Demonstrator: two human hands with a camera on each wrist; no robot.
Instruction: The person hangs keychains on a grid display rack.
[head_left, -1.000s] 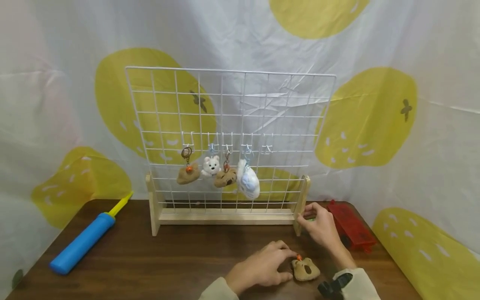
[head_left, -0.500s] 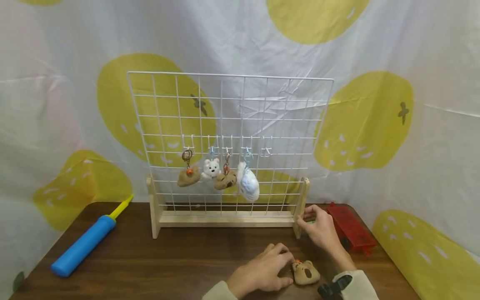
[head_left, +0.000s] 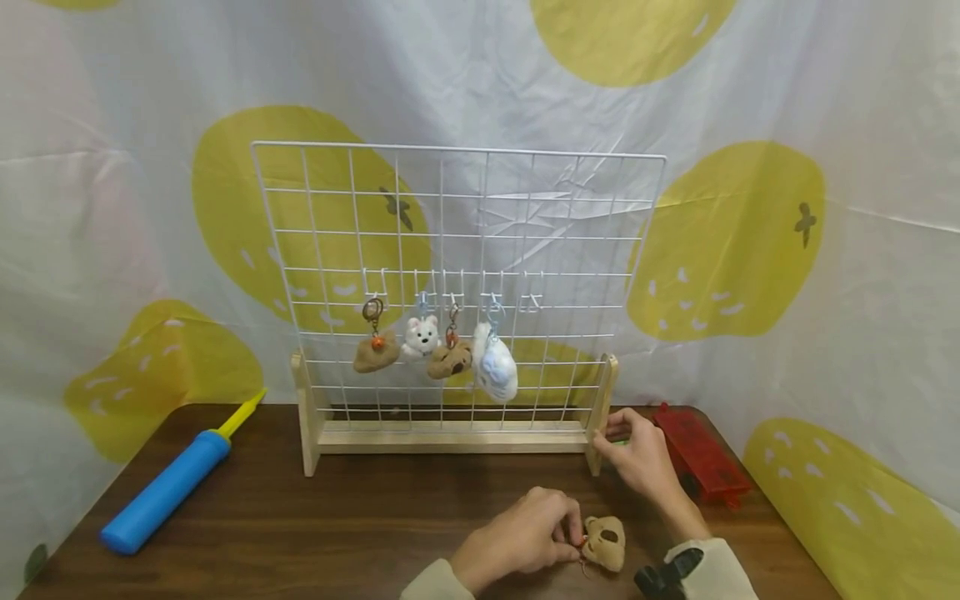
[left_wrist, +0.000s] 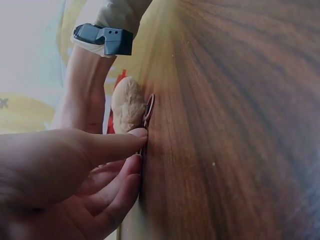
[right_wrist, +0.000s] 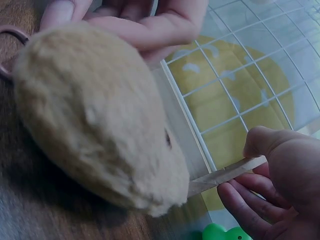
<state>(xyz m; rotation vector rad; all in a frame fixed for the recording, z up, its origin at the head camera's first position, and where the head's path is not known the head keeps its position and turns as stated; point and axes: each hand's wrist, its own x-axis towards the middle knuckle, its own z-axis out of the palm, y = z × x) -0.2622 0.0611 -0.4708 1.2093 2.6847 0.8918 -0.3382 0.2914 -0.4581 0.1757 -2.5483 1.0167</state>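
Observation:
A tan plush animal-head keychain [head_left: 606, 543] with a dark nose and an orange bead lies on the table. My left hand [head_left: 525, 533] pinches it by its metal fittings between thumb and fingers. Its copper-coloured ring [left_wrist: 150, 107] shows beside the thumb in the left wrist view. With my right hand [head_left: 643, 454] I grip the right wooden upright [head_left: 606, 400] of a white wire grid rack [head_left: 465, 151]. In the right wrist view, the plush fills the foreground and the upright [right_wrist: 227, 174] sits between thumb and fingers.
Hooks on the grid hold a brown plush keychain [head_left: 377, 353], a white bear keychain [head_left: 422, 337], another brown one [head_left: 452, 360] and a white-and-blue one [head_left: 497, 367]. A bare hook [head_left: 532, 302] follows. A blue pump [head_left: 168, 492] lies left, a red plastic case [head_left: 701, 454] right.
My left fingers have curled in onto the keychain's fittings. The plush has turned and shifted slightly left, its bead now toward those fingers. My right hand keeps its place on the upright.

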